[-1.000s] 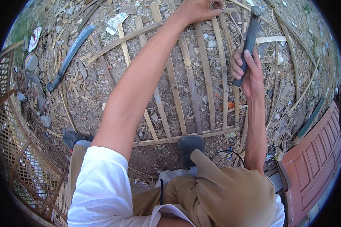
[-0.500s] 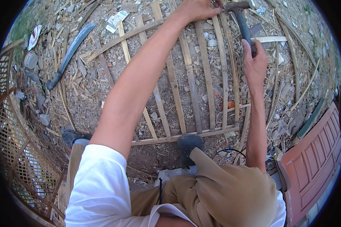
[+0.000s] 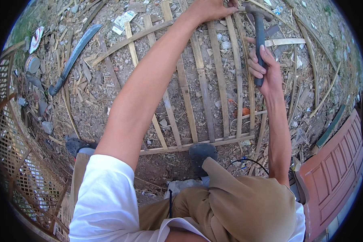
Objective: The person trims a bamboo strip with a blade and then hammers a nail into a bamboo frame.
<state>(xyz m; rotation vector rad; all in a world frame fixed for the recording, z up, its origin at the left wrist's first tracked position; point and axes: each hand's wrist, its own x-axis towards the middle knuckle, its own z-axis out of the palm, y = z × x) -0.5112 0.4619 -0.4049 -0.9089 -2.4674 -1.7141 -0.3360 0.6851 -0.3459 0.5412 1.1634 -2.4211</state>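
Wooden slats (image 3: 219, 80) lie side by side beneath the left hand (image 3: 209, 11), whose hold cannot be made out, while the hammer (image 3: 259, 38) grasped in the right hand (image 3: 270, 68) nearby could bruise it if a swing strayed.

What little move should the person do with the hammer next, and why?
Probably a small, careful tap beside the left hand. The right hand grips the hammer by its handle, with the head near the left fingers. Those fingers are at the far ends of the wooden slats; what they pinch is too small to tell.
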